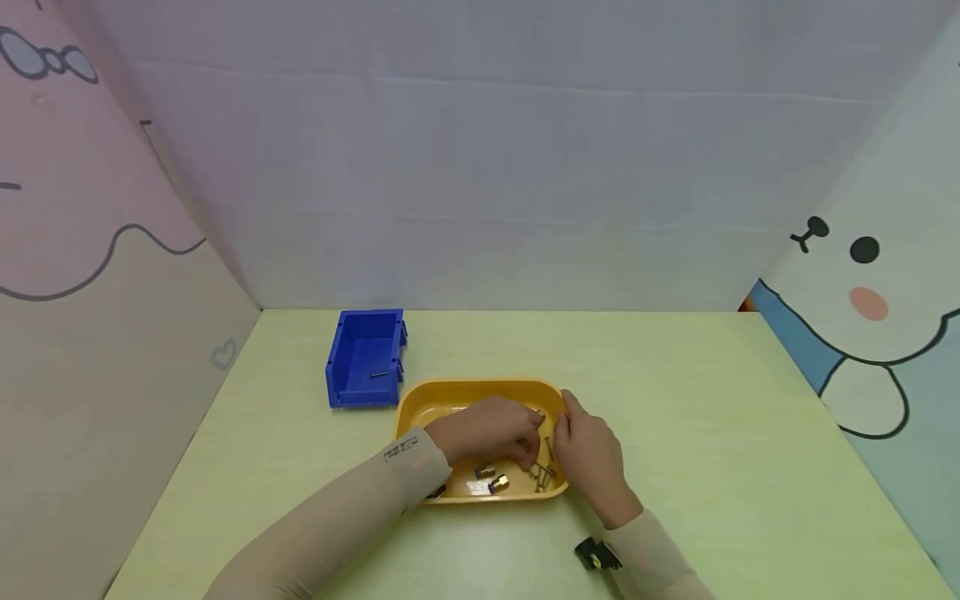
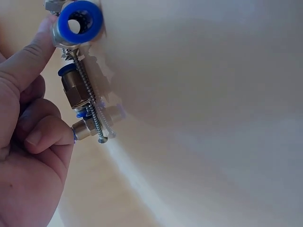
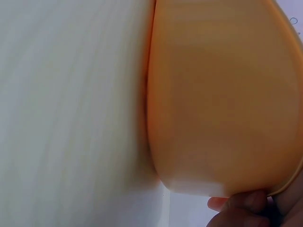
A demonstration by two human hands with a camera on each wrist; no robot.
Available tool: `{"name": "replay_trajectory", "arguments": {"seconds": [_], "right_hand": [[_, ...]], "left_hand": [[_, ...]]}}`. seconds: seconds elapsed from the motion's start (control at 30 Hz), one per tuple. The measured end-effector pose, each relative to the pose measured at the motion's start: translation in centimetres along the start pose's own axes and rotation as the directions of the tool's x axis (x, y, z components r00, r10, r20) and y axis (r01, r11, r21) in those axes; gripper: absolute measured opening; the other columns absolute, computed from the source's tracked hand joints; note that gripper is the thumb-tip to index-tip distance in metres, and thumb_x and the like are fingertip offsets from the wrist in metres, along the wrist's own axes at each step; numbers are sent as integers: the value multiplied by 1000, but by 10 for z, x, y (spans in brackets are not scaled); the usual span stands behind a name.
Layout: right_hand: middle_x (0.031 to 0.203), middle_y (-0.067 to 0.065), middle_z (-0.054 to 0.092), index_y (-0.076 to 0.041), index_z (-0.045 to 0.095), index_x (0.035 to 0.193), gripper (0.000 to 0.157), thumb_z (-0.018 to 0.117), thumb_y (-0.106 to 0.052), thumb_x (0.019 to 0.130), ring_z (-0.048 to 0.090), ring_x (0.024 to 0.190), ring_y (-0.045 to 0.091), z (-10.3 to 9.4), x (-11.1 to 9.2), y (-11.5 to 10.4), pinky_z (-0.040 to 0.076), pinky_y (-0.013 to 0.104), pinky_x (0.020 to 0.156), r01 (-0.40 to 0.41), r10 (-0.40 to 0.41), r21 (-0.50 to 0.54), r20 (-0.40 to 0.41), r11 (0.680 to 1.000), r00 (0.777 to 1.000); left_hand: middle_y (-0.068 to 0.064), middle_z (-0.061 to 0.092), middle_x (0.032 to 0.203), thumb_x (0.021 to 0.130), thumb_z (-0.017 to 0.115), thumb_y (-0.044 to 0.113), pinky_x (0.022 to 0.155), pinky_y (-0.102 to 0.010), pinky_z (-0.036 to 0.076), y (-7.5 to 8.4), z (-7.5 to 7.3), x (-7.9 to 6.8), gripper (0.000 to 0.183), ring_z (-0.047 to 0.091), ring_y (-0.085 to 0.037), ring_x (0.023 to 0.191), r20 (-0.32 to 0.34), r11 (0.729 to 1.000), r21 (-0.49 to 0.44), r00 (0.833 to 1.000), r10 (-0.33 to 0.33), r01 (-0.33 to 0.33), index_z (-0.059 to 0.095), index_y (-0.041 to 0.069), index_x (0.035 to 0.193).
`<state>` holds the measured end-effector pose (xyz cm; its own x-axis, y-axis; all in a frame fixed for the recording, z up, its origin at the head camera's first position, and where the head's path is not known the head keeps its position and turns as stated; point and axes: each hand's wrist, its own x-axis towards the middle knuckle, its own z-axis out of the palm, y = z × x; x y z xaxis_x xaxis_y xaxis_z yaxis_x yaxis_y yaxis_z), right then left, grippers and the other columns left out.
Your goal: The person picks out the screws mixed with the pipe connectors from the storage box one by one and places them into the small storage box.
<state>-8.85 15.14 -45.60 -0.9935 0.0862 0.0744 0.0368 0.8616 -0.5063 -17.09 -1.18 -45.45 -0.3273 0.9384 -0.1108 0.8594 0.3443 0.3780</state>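
Note:
A yellow tray (image 1: 480, 385) holds several screws (image 1: 543, 477) and brass fittings (image 1: 498, 483) with blue rings. My left hand (image 1: 491, 429) reaches down into it, over the right half. In the left wrist view one extended finger touches a blue-ringed fitting (image 2: 79, 22), while other fingers curl beside more fittings (image 2: 75, 87) and a long screw (image 2: 90, 94). Whether anything is pinched between those fingers is hidden. My right hand (image 1: 592, 454) grips the tray's right rim, its thumb at the edge; in the right wrist view its fingers (image 3: 241, 208) hold the tray wall.
Behind the tray and to its left stands a blue bin (image 1: 347, 350) with one screw (image 1: 379, 375) in it. A black device (image 1: 597, 554) is at the right wrist. Pale walls border the light green table (image 1: 720, 433) at the back and sides.

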Motion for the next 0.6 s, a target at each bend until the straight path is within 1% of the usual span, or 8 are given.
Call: {"name": "replay_trajectory", "arguments": {"seconds": [0.03,0.13,0.23,0.3,0.37,0.47,0.53,0.6], "right_hand": [[53,2,43,0,51,141,41,48,-15,103,38,41,14,0,0,0,32,28,40,0,0,0,0,1000,1000],[54,2,43,0,51,141,41,48,-15,103,39,42,14,0,0,-1,32,28,41,6,-6,4,4,1000,1000],[55,2,44,0,51,141,41,48,-14,103,38,42,14,0,-1,-2,32,27,41,15,-15,0,12,1000,1000],[54,1,43,1,51,141,41,48,-14,102,38,42,14,0,0,-3,32,27,40,18,-18,-7,12,1000,1000],[54,1,43,1,51,140,41,48,-14,102,37,41,13,-1,0,-3,31,27,40,19,-19,-13,12,1000,1000],[54,2,42,1,52,140,41,49,-13,102,37,42,14,-2,0,-3,31,27,40,13,-13,-16,6,1000,1000],[54,2,43,1,51,141,42,48,-13,102,38,42,15,-2,0,-3,31,28,41,7,-7,-18,8,1000,1000],[55,3,43,1,51,141,43,48,-13,102,38,43,15,-2,0,-3,31,28,41,3,-3,-22,14,1000,1000]], "left_hand": [[26,62,82,91,73,29,94,-16,44,0,-1,0,14,58,3,93,-4,1000,-9,1000,4,-4,73,31,77],[23,60,78,92,72,26,79,-15,45,-1,-3,0,15,52,0,76,-18,997,-73,1000,0,-2,74,28,77],[22,61,75,93,71,23,69,-14,44,-3,-5,1,16,51,0,68,-46,990,-136,998,-44,37,75,27,78],[23,62,74,93,71,23,67,-14,44,-3,-7,2,17,52,2,65,-74,986,-147,993,-87,76,75,28,78],[23,63,73,93,71,24,65,-15,44,-2,-11,2,17,52,2,63,-105,985,-133,987,-124,110,75,29,78],[21,64,74,92,72,25,64,-16,46,1,-19,1,14,54,2,63,-141,979,-144,976,-167,146,77,28,79],[20,64,76,92,73,27,66,-17,47,1,-23,-2,12,56,2,66,-152,966,-186,966,-207,177,77,28,81],[19,66,78,90,75,27,71,-20,49,-1,-29,-7,9,59,1,71,-163,944,-253,952,-260,214,77,27,82]]}}
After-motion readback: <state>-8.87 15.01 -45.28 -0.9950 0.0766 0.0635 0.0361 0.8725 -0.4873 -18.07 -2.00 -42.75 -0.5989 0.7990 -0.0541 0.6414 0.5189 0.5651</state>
